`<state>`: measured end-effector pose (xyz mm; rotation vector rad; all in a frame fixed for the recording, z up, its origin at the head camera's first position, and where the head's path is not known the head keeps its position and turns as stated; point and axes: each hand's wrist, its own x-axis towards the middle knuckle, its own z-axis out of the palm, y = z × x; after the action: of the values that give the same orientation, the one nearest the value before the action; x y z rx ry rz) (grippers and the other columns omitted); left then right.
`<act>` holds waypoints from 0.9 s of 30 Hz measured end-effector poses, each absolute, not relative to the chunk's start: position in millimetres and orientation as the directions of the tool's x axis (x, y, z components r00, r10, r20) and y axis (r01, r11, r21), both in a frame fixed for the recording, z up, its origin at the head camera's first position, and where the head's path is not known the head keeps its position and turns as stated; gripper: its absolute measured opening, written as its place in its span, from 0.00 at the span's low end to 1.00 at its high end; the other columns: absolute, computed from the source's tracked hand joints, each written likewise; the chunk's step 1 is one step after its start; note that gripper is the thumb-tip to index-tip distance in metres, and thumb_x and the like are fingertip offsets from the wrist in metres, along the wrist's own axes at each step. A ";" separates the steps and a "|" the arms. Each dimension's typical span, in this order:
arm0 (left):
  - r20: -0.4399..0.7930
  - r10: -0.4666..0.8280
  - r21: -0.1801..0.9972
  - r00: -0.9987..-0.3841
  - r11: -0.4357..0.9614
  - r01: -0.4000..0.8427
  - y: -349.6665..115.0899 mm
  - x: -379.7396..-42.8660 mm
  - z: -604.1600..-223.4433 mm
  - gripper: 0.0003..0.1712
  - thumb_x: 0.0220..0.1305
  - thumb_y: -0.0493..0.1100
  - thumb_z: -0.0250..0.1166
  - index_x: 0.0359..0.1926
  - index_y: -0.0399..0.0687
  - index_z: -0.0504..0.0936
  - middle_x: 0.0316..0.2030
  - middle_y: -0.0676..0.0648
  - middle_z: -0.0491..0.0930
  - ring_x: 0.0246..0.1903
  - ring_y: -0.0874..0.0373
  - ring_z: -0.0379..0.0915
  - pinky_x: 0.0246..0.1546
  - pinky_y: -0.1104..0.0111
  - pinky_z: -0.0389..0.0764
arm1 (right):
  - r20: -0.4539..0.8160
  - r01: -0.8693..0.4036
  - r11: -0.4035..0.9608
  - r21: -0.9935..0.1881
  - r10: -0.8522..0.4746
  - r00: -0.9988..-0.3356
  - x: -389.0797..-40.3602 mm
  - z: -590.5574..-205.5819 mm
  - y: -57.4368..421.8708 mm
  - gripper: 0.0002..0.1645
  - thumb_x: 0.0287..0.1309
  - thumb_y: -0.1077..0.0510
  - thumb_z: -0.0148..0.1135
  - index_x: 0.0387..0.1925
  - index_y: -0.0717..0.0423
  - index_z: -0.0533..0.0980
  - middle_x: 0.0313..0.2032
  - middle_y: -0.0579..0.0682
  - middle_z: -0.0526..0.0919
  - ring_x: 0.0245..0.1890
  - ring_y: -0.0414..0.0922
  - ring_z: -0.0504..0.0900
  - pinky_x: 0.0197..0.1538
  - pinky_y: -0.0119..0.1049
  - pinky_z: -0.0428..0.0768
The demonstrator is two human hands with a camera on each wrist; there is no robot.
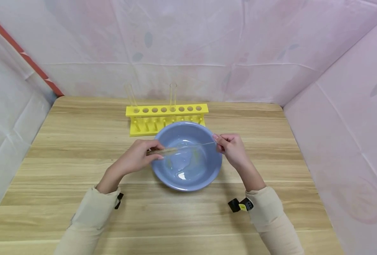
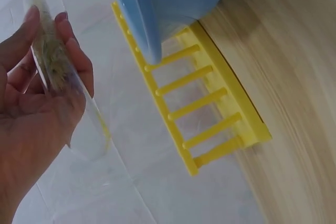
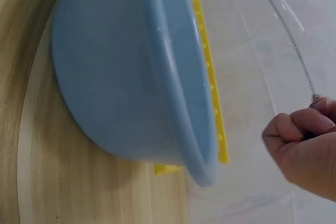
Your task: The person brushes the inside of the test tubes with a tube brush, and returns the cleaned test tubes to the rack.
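Note:
Above the blue basin [image 1: 163,177], my left hand [image 1: 137,156] grips a clear glass test tube [image 2: 94,135] between thumb and fingers, holding it nearly level. Pale bristles of a test tube brush [image 2: 51,59] are inside the tube, within the part the left hand surrounds. Out of the tube's mouth runs the brush's thin twisted wire handle [image 3: 291,35] toward the right. My right hand [image 1: 234,148] pinches the end of that wire over the basin's right rim. Shallow liquid [image 1: 182,163] with glints of light lies in the basin.
Behind the basin stands a yellow test tube rack [image 1: 150,111], its front partly hidden by the basin. Two upright clear tubes, a left tube [image 1: 131,95] and a middle tube [image 1: 173,95], stand in it. A pale patterned cloth [image 1: 188,42] hangs behind the wooden table [image 1: 175,226].

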<state>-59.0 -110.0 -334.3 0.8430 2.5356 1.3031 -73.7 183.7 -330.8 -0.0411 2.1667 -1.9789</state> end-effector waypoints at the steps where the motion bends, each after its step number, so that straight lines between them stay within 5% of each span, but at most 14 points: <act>1: 0.106 0.546 0.786 -0.831 0.466 0.407 -110.4 -58.5 -334.9 0.09 0.50 0.33 0.68 0.34 0.39 0.80 0.31 0.48 0.81 0.32 0.59 0.75 0.32 0.69 0.78 | -0.178 0.172 0.049 -0.984 -0.168 -0.970 -74.5 -330.1 184.4 0.28 0.62 0.66 0.51 0.06 0.63 0.59 0.08 0.44 0.58 0.11 0.38 0.54 0.19 0.29 0.53; 8: 0.121 0.515 0.758 -0.848 0.504 0.414 -111.3 -56.4 -336.5 0.10 0.48 0.34 0.69 0.34 0.38 0.80 0.31 0.47 0.81 0.31 0.58 0.76 0.31 0.70 0.78 | -0.334 0.352 -0.069 -0.934 -0.192 -0.923 -78.7 -327.8 187.8 0.29 0.62 0.70 0.45 0.04 0.59 0.60 0.10 0.44 0.59 0.08 0.36 0.54 0.18 0.27 0.55; 19: 0.096 0.541 0.827 -0.836 0.424 0.369 -125.1 -60.4 -338.2 0.08 0.50 0.34 0.68 0.34 0.40 0.81 0.28 0.51 0.80 0.28 0.60 0.74 0.27 0.69 0.76 | 0.092 -0.125 0.252 -0.960 -0.139 -0.986 -77.8 -334.5 204.8 0.27 0.61 0.64 0.54 0.08 0.64 0.62 0.09 0.45 0.60 0.12 0.38 0.55 0.16 0.29 0.52; 23: 0.090 0.541 0.823 -0.836 0.433 0.369 -127.3 -59.3 -337.1 0.07 0.51 0.34 0.68 0.33 0.40 0.80 0.28 0.52 0.80 0.29 0.61 0.75 0.28 0.69 0.77 | 0.040 -0.071 0.259 -0.963 -0.121 -0.992 -78.0 -330.5 207.0 0.28 0.61 0.61 0.55 0.08 0.63 0.61 0.09 0.45 0.58 0.12 0.38 0.54 0.17 0.30 0.53; 27: 0.107 0.527 0.801 -0.843 0.457 0.387 -127.4 -57.6 -337.2 0.08 0.50 0.33 0.69 0.33 0.41 0.80 0.28 0.52 0.80 0.29 0.60 0.76 0.28 0.69 0.77 | -0.116 0.107 0.069 -0.992 -0.137 -0.984 -78.5 -325.8 206.7 0.28 0.63 0.65 0.51 0.07 0.62 0.59 0.09 0.45 0.55 0.12 0.39 0.52 0.20 0.31 0.54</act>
<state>-57.6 -127.4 -337.2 0.8049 2.5448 1.3364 -78.5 206.7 -325.8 -0.0305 2.1583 -2.0286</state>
